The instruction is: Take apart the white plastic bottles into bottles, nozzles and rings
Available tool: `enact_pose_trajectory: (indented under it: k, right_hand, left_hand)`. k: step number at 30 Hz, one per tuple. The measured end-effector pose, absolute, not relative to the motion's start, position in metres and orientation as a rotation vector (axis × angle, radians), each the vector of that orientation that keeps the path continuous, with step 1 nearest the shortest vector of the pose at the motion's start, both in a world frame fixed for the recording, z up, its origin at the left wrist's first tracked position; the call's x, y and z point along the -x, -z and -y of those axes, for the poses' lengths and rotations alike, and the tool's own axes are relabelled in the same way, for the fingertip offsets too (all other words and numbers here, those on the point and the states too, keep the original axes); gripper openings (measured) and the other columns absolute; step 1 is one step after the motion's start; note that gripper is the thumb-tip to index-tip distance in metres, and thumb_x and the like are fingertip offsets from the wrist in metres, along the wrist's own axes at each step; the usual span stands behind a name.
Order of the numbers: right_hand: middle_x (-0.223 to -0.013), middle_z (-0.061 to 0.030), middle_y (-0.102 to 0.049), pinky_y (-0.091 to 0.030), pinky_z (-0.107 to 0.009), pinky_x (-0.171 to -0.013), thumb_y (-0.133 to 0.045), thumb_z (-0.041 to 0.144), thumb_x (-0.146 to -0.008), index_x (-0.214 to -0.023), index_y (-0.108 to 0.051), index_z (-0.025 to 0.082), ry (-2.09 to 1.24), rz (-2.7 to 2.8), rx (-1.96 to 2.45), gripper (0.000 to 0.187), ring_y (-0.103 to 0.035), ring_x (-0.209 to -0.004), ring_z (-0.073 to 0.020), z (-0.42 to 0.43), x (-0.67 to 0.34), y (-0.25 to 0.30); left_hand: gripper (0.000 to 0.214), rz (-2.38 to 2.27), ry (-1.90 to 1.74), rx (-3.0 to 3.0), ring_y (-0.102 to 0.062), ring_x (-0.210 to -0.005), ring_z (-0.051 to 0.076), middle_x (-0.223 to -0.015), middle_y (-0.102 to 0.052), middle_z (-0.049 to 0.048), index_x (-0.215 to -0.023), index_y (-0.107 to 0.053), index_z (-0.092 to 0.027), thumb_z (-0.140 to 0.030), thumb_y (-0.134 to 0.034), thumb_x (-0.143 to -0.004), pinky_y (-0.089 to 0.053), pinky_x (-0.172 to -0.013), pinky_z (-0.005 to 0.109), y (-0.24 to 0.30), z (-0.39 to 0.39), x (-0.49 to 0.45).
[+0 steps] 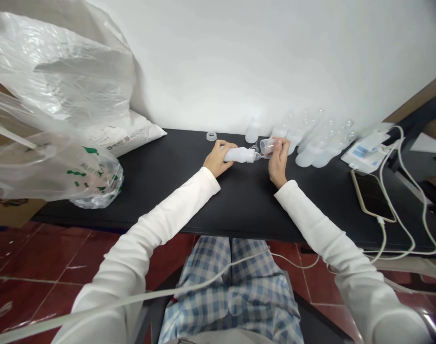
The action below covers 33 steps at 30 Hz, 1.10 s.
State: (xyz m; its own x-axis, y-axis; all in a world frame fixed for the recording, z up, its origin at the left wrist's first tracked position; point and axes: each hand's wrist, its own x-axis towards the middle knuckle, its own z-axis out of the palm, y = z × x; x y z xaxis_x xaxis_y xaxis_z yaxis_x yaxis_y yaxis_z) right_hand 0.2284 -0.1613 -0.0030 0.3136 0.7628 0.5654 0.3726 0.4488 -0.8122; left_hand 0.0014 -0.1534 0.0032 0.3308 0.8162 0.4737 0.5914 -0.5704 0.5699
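My left hand (216,159) is wrapped round a white plastic bottle (239,154) that lies on its side just above the black table (203,191), its neck pointing right. My right hand (278,160) is closed on a small clear plastic cap (266,146) held at the bottle's neck. Both sleeves are white. A loose white ring (211,136) lies on the table behind my left hand.
Several white bottles (318,143) lie and stand in a cluster against the wall at the right. A phone (372,196) with a white cable and a white box (365,153) sit at the far right. Large plastic bags (56,119) fill the left.
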Motion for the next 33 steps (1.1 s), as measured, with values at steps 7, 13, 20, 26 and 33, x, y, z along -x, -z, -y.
enact_pose_trajectory:
  k: [7,13,20,26,33]
  right_hand:
    - [-0.099,-0.0055,-0.061,-0.059,-0.037,-0.074,-0.038,0.073,-0.096,-0.118,-0.049,0.027,-0.395,1.499,1.136,0.052,-0.064,-0.076,-0.0178,0.168,-0.226,0.005]
    - [-0.100,-0.0024,-0.062,-0.060,-0.037,-0.077,-0.054,0.075,-0.089,-0.114,-0.050,0.027,-0.553,1.529,1.027,0.054,-0.065,-0.076,-0.0156,0.161,-0.227,0.006]
    - [-0.106,-0.0028,-0.067,-0.061,-0.040,-0.090,-0.078,0.073,-0.069,-0.097,-0.053,0.027,-0.857,1.470,0.936,0.059,-0.069,-0.092,-0.0175,0.155,-0.235,0.004]
    - [-0.115,-0.0038,-0.067,-0.057,-0.044,-0.101,-0.089,0.058,-0.065,-0.090,-0.049,0.026,-0.971,1.601,0.805,0.057,-0.068,-0.113,-0.0207,0.169,-0.228,-0.009]
    - [-0.113,-0.0035,-0.063,-0.059,-0.044,-0.101,-0.089,0.057,-0.065,-0.085,-0.046,0.026,-0.933,1.656,0.802,0.057,-0.065,-0.117,-0.0217,0.181,-0.215,-0.013]
  left_hand:
    - [0.052,-1.277,-1.216,-2.271,-0.058,-0.118,0.028,-0.122,-0.054,0.0111,-0.121,-0.049,-0.021,-0.011,-0.070,-0.074,-0.048,-0.105,0.045,0.009,0.141,0.005]
    - [0.047,-1.149,-1.317,-2.294,-0.059,-0.116,0.027,-0.116,-0.057,0.0107,-0.111,-0.050,-0.021,-0.024,-0.079,-0.074,-0.047,-0.106,0.046,0.005,0.134,0.010]
    - [0.044,-1.049,-1.262,-2.135,-0.066,-0.101,0.022,-0.108,-0.070,0.0057,-0.103,-0.063,-0.022,-0.045,-0.083,-0.071,-0.050,-0.097,0.037,-0.012,0.142,0.022]
    - [0.050,-1.102,-1.279,-1.552,-0.060,-0.062,0.015,-0.069,-0.061,0.0022,-0.076,-0.058,-0.020,-0.069,-0.067,-0.076,-0.044,-0.055,0.026,-0.018,0.141,0.019]
    - [0.054,-1.191,-0.878,-1.206,-0.031,-0.029,0.009,-0.039,-0.047,0.0020,-0.070,-0.057,-0.019,-0.073,-0.061,-0.078,-0.010,-0.036,0.024,-0.018,0.125,0.029]
